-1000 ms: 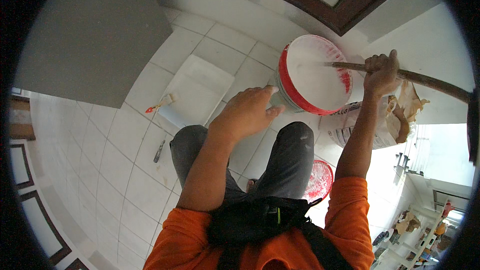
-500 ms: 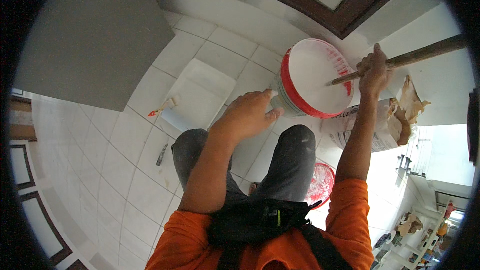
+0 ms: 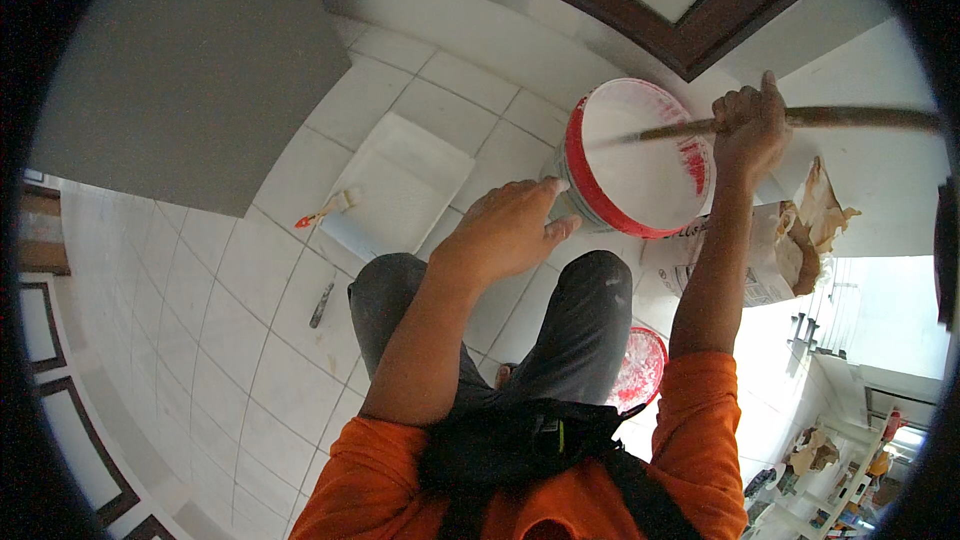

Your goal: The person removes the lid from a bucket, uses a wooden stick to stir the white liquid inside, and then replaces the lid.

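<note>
The person's right hand [image 3: 752,130] is closed around a wooden stick [image 3: 860,117], whose blurred lower end reaches into the white mix [image 3: 630,170] in the red-rimmed bucket [image 3: 580,165]. The left hand [image 3: 505,225] is empty and part open, thumb spread from the fingers, just beside the bucket's near wall; whether it touches cannot be told. Stirring appears to be under way: the bucket is open and well filled, and the mix's surface looks mostly even, though its depths are hidden, so how well blended it is cannot be judged. The torn-open bag [image 3: 770,250] stands close by the bucket. Streaks mark the bucket's inner wall, not yet scraped down. The tray [image 3: 440,155] and brush [image 3: 325,210] lie aside on the floor, neither in hand.
</note>
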Tool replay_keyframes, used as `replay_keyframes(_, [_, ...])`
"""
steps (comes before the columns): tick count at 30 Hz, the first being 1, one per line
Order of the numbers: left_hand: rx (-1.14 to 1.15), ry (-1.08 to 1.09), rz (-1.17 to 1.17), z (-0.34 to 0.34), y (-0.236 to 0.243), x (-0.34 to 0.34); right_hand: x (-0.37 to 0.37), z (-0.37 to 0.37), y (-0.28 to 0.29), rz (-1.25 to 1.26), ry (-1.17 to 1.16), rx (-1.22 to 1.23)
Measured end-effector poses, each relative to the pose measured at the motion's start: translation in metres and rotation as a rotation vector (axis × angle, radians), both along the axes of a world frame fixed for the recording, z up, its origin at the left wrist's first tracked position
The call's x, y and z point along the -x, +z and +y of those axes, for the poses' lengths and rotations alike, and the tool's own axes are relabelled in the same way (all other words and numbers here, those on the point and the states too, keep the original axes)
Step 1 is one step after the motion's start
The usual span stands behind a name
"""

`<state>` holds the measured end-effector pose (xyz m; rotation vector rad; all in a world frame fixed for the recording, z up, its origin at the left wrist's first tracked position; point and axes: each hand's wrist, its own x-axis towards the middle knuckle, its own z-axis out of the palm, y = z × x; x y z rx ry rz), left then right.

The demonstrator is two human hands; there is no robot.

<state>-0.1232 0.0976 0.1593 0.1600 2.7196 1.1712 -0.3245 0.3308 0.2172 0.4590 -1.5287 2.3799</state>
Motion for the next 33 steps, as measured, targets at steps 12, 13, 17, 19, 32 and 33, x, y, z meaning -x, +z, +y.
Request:
replay_keyframes(12, [-0.026, 0.035, -0.018, -0.002, -0.003, -0.007, 0.018, 0.002, -0.048, -0.197, -0.434, -0.591])
replay_keyframes(13, [-0.011, 0.032, 0.008, -0.004, -0.006, -0.009, 0.007, -0.005, -0.039, -0.329, -0.321, -0.461])
replay_keyframes(17, [0.023, 0.023, 0.013, -0.004, -0.007, -0.01, 0.014, 0.023, -0.03, -0.133, -0.077, 0.086])
replay_keyframes(19, [0.034, 0.022, 0.021, 0.004, -0.006, -0.007, 0.024, 0.036, -0.041, -0.023, -0.19, 0.073])
replay_keyframes(32, [-0.028, 0.056, 0.031, -0.007, -0.03, -0.015, 0.085, 0.113, -0.116, 0.211, -0.621, -0.99])
replay_keyframes(33, [-0.058, 0.028, -0.002, 0.002, -0.024, -0.007, 0.11, 0.156, -0.134, 0.213, -0.668, -1.142])
